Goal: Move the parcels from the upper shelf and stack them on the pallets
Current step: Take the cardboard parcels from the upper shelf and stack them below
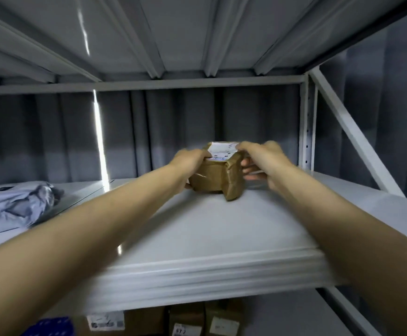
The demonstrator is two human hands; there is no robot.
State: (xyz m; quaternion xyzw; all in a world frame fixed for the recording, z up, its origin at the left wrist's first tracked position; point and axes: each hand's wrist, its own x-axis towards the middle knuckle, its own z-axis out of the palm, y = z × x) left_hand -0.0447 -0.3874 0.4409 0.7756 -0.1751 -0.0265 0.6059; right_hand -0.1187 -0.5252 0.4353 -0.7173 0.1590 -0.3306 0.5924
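Note:
A small brown taped parcel (pixel 215 177) with a white label on top sits on the white upper shelf (pixel 197 229), near its middle. My left hand (pixel 190 163) grips the parcel's left side, thumb over the top edge. My right hand (pixel 261 163) holds its right side, fingers curled at the top corner and round the side. Both arms reach forward over the shelf. A grey plastic mailer bag (pixel 13 204) lies at the shelf's left end.
A white upright post (pixel 305 127) and a diagonal brace (pixel 352 132) bound the shelf on the right. A metal shelf (pixel 173 32) closes in overhead. Cardboard boxes (pixel 205 321) stand on the lower shelf below. A corrugated grey wall lies behind.

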